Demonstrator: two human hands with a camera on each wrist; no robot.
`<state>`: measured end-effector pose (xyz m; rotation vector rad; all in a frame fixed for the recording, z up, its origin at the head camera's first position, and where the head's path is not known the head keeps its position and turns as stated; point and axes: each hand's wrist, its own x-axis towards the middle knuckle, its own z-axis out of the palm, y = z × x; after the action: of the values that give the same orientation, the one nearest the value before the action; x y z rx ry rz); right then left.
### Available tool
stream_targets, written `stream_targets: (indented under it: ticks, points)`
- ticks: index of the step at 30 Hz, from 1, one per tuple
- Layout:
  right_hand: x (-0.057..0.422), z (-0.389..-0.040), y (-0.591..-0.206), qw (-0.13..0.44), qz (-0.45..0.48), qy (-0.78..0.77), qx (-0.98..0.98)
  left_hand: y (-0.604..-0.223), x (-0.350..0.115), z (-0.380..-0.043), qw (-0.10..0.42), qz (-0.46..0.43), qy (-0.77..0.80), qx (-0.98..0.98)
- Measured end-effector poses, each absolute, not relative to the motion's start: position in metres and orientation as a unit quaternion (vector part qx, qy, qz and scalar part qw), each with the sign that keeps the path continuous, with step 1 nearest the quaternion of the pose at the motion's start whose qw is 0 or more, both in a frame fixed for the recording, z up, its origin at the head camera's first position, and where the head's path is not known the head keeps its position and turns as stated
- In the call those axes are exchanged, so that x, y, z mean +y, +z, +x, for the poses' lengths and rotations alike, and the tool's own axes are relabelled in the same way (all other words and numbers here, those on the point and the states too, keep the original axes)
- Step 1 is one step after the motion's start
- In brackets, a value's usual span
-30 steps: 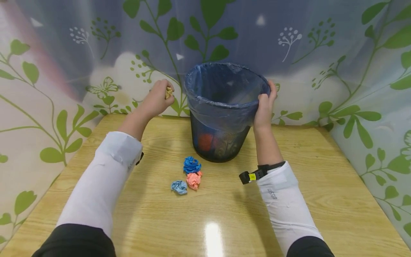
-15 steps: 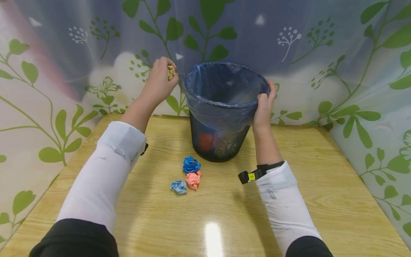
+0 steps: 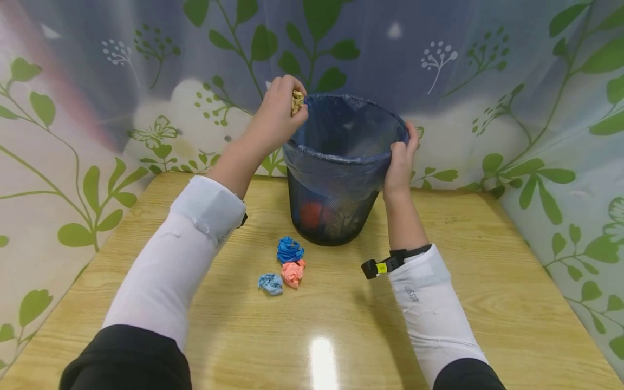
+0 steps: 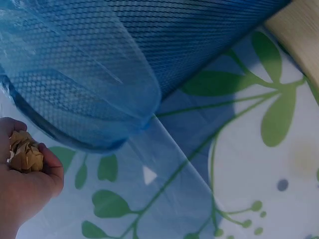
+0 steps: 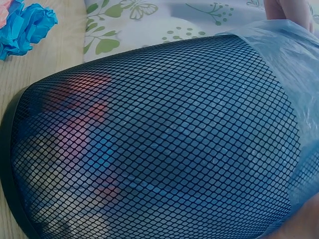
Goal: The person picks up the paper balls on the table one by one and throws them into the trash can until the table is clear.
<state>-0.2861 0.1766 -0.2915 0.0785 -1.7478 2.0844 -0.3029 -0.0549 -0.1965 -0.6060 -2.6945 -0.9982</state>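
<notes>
My left hand (image 3: 280, 111) grips a crumpled yellow-tan paper ball (image 3: 297, 102) at the left rim of the bin. In the left wrist view that paper ball (image 4: 26, 152) sits between thumb and fingers, beside the lined rim. The black mesh wastebasket (image 3: 331, 211) stands upright on the table, with a translucent blue bag (image 3: 341, 176) folded over its top. With my right hand (image 3: 402, 165) I hold the bin's right rim, thumb and fingers on either side of it. Colored crumpled paper (image 5: 75, 134) shows through the mesh low in the bin.
On the wooden table (image 3: 234, 325), in front of the bin, lie a dark blue paper ball (image 3: 290, 250), a pink one (image 3: 293, 274) and a light blue one (image 3: 270, 283). A leaf-patterned curtain (image 3: 205, 49) hangs right behind the bin and along both sides.
My left hand has risen and moved right, carrying the yellow-tan paper ball from beside the bin to its left rim. The right hand and the bin have stayed in place.
</notes>
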Motion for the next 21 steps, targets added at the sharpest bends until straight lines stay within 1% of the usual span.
stream_targets:
  ticks: [12, 21]
  points:
    - [0.177, -0.288, -0.294, 0.220, 0.028, 0.749, -0.625, -0.193, -0.023, -0.301, 0.042, -0.246, -0.297, -0.922]
    - [0.177, -0.287, -0.293, 0.222, 0.027, 0.745, -0.628, -0.201, -0.017, -0.302, -0.002, -0.276, -0.261, -0.925]
